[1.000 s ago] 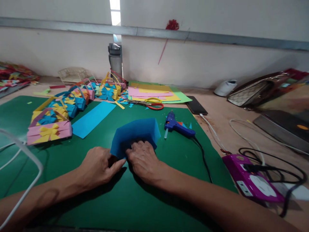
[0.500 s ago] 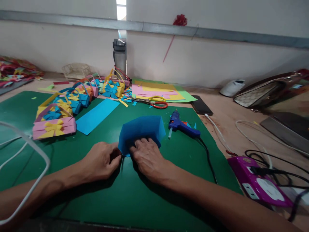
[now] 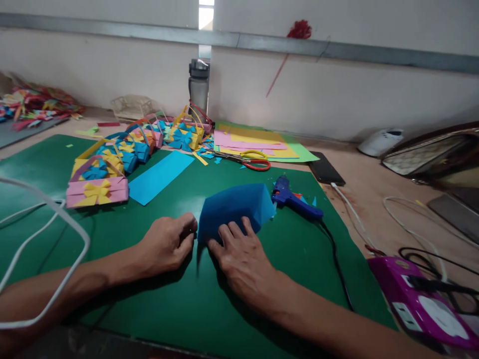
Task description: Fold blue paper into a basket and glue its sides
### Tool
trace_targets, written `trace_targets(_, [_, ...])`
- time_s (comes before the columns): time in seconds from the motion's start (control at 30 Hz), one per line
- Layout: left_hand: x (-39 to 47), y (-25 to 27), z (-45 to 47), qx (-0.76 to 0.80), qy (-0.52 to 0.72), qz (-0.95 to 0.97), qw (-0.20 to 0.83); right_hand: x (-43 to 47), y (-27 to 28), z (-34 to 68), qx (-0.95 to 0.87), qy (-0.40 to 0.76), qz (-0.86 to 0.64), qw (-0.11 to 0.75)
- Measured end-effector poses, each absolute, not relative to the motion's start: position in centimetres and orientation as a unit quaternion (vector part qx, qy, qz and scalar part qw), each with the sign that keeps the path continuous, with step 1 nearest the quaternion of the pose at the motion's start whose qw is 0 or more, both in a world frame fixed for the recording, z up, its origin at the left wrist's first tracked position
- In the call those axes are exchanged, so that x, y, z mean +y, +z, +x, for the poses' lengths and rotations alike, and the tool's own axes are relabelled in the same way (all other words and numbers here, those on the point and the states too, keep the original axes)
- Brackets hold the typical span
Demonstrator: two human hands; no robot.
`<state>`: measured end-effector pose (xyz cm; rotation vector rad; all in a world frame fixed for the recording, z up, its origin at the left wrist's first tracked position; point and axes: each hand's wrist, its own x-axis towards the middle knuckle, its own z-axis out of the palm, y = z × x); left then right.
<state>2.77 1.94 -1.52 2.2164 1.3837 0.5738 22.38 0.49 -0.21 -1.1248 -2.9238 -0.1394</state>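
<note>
blue folded paper (image 3: pixel 232 209) sits mid-mat, roughly box-shaped, standing on the green mat (image 3: pixel 157 309) right in front of both hands. long axis runs left to right, right end angled a bit up and away. key relation: paper lies between and just beyond the hands, left end right at the left hand (image 3: pixel 170 243), near long side against the right hand (image 3: pixel 245 262). right hand is nearer overall, covering more of the lower near side; left hand only at the left end.

right hand: fingers apart, fanned out, tips on the paper's near face, thumb down by the lower edge, palm low over the mat; not clamped on anything visible. left hand: fingers curled together, thumb close to the index finger at the paper's left edge; cannot tell if the edge is pinched or just touched.

right end of paper points to the blue glue gun (image 3: pixel 295 202), very near its nozzle side; contact unclear. gun lies on its side, black cord (image 3: pixel 337 254) trailing to the near right.

flat blue strip (image 3: pixel 160 177) lies behind the left hand, slanting up to the right, well apart from the fingers. pink box with yellow bow (image 3: pixel 97 193) sits left of the strip. scissors (image 3: pixel 242 158) lie beyond the folded paper, near the stacked colored sheets (image 3: pixel 262 134).
</note>
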Motion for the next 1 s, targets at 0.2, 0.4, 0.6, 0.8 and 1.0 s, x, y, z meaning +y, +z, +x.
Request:
trace_targets(0.2, [1.8, -2.0, 2.7, 0.510, 0.224, 0.802, 0.214, 1.1, -0.7, 21.9, -0.920, -0.025, -0.391, 0.006])
trace_targets(0.4, [1.8, -2.0, 2.7, 0.504, 0.244, 0.808, 0.181, 1.9, -1.4, 21.3, -0.913, -0.028, -0.408, -0.003])
trace_targets(0.6, [1.7, -1.9, 2.7, 0.501, 0.239, 0.815, 0.166, 2.0, 0.0, 20.6, -0.905, -0.014, -0.423, -0.033])
trace_targets(0.8, [1.7, -1.9, 2.7, 0.495, 0.230, 0.817, 0.185, 2.2, 0.1, 20.4, -0.903, -0.011, -0.428, -0.032])
trace_targets(1.0, [1.2, -1.1, 3.0, 0.483, 0.191, 0.837, 0.170, 2.3, -0.7, 20.7, -0.908, -0.020, -0.418, -0.008])
